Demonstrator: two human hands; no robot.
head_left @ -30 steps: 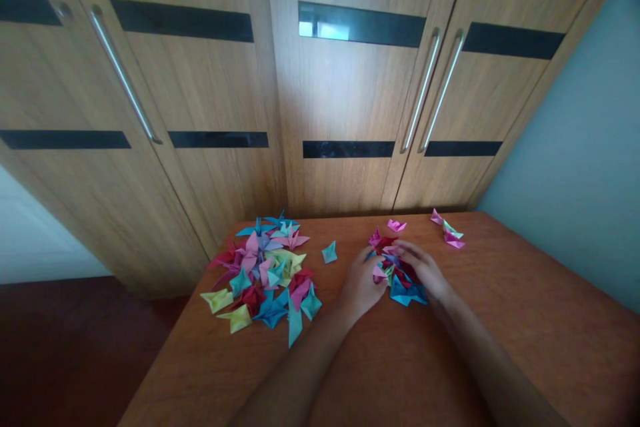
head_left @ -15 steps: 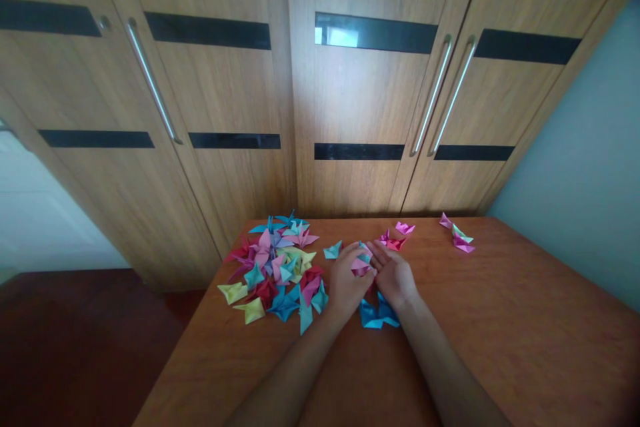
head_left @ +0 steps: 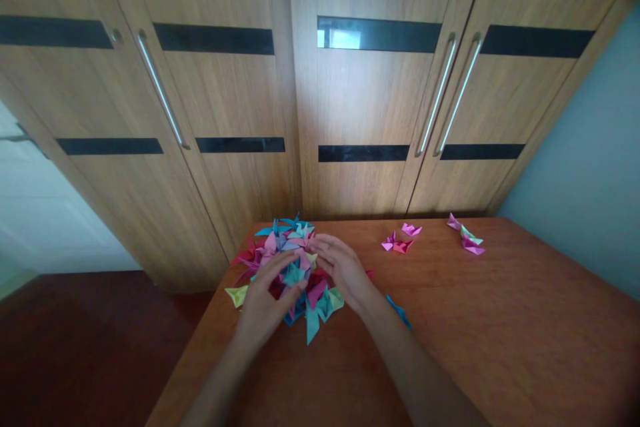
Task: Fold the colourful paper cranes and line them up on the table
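A heap of folded paper shapes [head_left: 295,267] in blue, pink, red, yellow and green lies on the left part of a wooden table [head_left: 480,333]. My left hand [head_left: 265,297] rests on the near left side of the heap with its fingers spread. Spread fingers of my right hand [head_left: 343,270] lie on the heap's right side. Neither hand grips a piece. One blue piece [head_left: 399,310] lies beside my right forearm.
A few pink pieces [head_left: 401,240] sit further back, and a pink and green cluster [head_left: 467,235] lies at the far right. Wooden wardrobe doors with long metal handles [head_left: 443,97] stand behind the table. The table's left edge drops to a dark floor [head_left: 75,347].
Both hands slid left from the small pile on the right and pushed its pieces into the big heap. One blue piece stayed behind.
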